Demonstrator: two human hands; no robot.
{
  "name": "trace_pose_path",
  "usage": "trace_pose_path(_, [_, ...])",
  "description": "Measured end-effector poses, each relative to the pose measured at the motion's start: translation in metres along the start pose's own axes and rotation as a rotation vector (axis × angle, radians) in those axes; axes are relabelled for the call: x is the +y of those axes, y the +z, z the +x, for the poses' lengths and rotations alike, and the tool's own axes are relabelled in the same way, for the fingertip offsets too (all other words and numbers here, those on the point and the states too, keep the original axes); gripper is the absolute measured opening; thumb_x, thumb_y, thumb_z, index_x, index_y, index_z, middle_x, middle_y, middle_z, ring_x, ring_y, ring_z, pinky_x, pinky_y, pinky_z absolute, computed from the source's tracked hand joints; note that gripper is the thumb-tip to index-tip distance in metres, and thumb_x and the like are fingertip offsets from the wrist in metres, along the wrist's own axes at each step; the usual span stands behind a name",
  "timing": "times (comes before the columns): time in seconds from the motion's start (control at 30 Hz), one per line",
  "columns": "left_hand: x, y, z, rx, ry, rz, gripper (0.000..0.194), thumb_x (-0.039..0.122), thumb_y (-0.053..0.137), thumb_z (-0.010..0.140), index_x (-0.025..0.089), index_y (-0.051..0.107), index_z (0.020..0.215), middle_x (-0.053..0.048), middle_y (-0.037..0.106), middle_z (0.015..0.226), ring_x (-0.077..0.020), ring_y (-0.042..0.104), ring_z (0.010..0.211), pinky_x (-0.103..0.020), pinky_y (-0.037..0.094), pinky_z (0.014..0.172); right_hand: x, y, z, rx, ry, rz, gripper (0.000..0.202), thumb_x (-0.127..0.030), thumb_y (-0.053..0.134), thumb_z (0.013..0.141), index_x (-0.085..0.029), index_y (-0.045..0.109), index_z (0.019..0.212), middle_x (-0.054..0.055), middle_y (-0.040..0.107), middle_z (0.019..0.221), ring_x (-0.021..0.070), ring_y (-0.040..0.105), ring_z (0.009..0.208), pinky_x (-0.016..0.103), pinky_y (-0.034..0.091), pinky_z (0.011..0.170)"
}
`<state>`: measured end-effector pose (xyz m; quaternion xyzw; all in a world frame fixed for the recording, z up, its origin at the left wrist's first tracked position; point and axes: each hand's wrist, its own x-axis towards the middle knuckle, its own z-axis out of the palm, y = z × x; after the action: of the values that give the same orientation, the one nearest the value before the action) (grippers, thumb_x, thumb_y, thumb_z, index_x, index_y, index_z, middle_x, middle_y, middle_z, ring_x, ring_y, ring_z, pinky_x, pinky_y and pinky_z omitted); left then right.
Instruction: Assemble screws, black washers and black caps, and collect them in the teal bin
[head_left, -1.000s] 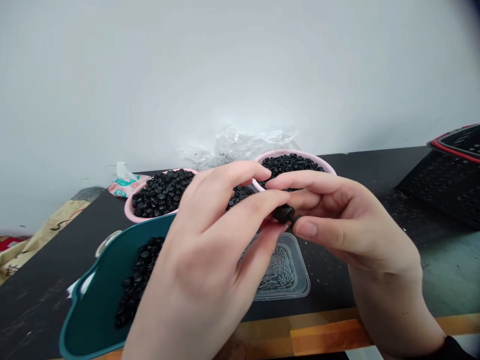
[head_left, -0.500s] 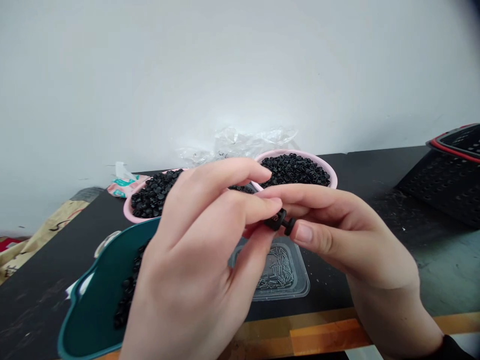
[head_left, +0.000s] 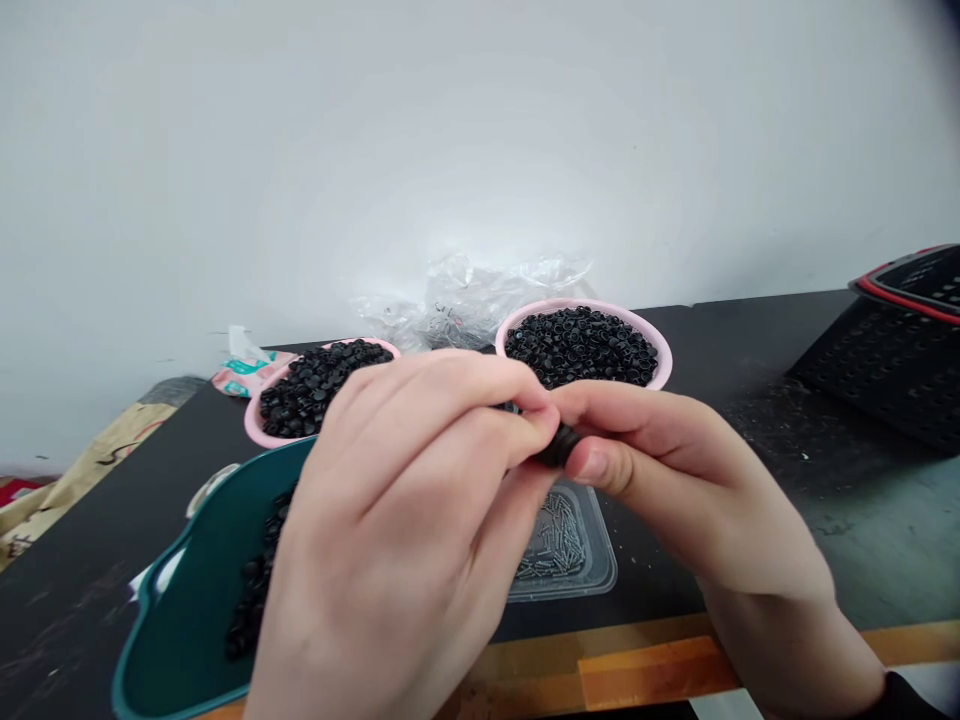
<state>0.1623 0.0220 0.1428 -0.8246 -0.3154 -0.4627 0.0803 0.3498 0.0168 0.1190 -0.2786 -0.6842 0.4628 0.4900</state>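
Between my two hands is a small black plastic part [head_left: 559,446], mostly covered by fingers. My left hand [head_left: 420,500] is closed, its fingertips pinching the part from the left. From the right, my right hand [head_left: 675,480] grips it too, with the thumb pressed on its near end. Below the hands lies a clear plastic tub [head_left: 604,570] with small metal springs [head_left: 559,540] inside, partly hidden by my left hand. A teal bin [head_left: 169,625] holding black parts [head_left: 251,590] stands to the left, partly behind my left hand.
Two pink bowls of small black pieces stand at the back, a left bowl [head_left: 259,428] and a right bowl [head_left: 664,372]. Clear plastic bags [head_left: 480,295] lie against the wall. A tissue pack [head_left: 244,372] is at left, a black perforated basket [head_left: 892,360] at right.
The black part's two pieces, seen with a thin stem between them before, now sit pressed close together. My left hand's raised index finger has come down onto the part.
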Motion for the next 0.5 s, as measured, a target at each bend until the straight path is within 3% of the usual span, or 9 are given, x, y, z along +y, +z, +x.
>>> trace_pose_path(0.1, [0.001,-0.002,-0.001,0.013,0.004,0.025,0.018,0.012,0.072,0.092,0.029,0.064,0.091,0.009,0.075,0.105,-0.0141,0.071,0.095,-0.036,0.056,0.095,0.004,0.004,-0.001,0.046,-0.020,-0.006,0.024,-0.028,0.063,0.102,-0.027,0.078,0.120,0.001,0.075,0.091,0.0158,0.067,0.085,0.023,0.057,0.075])
trace_pose_path(0.2, [0.001,-0.003,-0.003,-0.019,0.020,0.050,0.015,0.012,0.069,0.094,0.026,0.065,0.096,0.006,0.074,0.108,-0.0135,0.069,0.100,-0.033,0.053,0.099,0.012,0.007,0.003,0.038,-0.021,0.080,0.023,-0.027,0.062,0.102,-0.025,0.079,0.119,0.002,0.077,0.096,0.0169,0.070,0.089,0.025,0.059,0.081])
trace_pose_path(0.3, [-0.001,0.002,-0.004,-0.083,0.000,0.055,0.010,0.013,0.063,0.098,0.023,0.064,0.101,0.000,0.071,0.113,-0.0166,0.067,0.109,-0.035,0.052,0.104,0.021,0.006,0.008,0.004,-0.023,0.230,0.025,-0.025,0.060,0.104,-0.025,0.079,0.119,0.004,0.080,0.104,0.0193,0.074,0.098,0.031,0.060,0.091])
trace_pose_path(0.4, [0.000,0.007,-0.004,-0.114,-0.069,0.002,0.014,0.012,0.056,0.099,0.019,0.064,0.109,-0.006,0.068,0.126,-0.0200,0.064,0.123,-0.038,0.054,0.110,0.025,0.005,0.012,0.023,0.003,0.317,0.025,-0.026,0.059,0.104,-0.029,0.081,0.115,0.005,0.081,0.102,0.0218,0.077,0.097,0.035,0.063,0.090])
trace_pose_path(0.5, [0.006,0.005,-0.004,-0.220,-0.213,-0.225,0.025,0.028,0.060,0.102,0.024,0.058,0.127,0.001,0.070,0.129,-0.0136,0.070,0.118,-0.023,0.063,0.097,0.018,0.012,0.009,0.163,0.065,0.277,0.021,-0.029,0.064,0.099,-0.030,0.084,0.106,0.008,0.082,0.094,0.0256,0.080,0.086,0.037,0.067,0.080])
